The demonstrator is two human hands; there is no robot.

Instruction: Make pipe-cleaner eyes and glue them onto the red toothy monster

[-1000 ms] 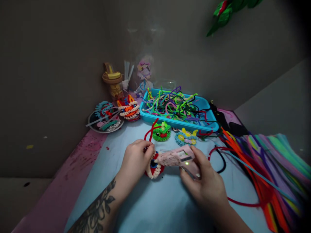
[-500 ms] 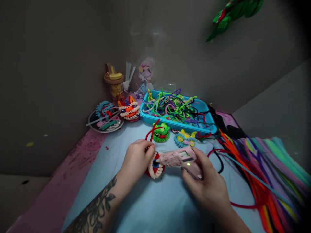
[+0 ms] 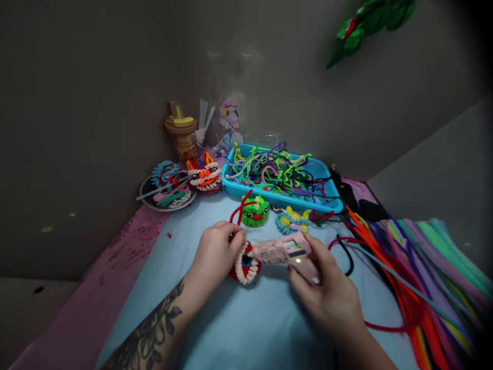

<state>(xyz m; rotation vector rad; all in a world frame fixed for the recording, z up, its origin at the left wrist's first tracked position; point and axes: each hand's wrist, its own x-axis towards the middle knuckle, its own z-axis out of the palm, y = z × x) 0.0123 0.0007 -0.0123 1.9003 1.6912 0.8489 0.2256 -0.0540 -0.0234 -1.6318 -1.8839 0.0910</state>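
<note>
My left hand (image 3: 220, 249) is closed on a small pipe-cleaner figure (image 3: 246, 272) in red, cream and blue; its far side is hidden by my fingers. Two red stems rise from behind that hand. A pink hot glue gun (image 3: 283, 250) is gripped in my right hand (image 3: 327, 282), with a small green light glowing on its side. The gun's nozzle points left and meets the figure near its blue middle; whether glue is flowing cannot be seen. Just beyond lie a green pipe-cleaner face (image 3: 255, 211) and a blue and yellow pipe-cleaner piece (image 3: 293, 221).
Behind stands a blue tray (image 3: 285, 194) of tangled pipe-cleaner scraps. At left are a metal bowl (image 3: 173, 207) with parts and sticks, an orange and cream figure (image 3: 206, 177), and a lidded cup (image 3: 183, 136). Bundles of pipe cleaners (image 3: 427, 277) spread along the right.
Almost nothing differs. Both hands, the glue gun and the figure keep the same positions, with only a very slight shift of the view.
</note>
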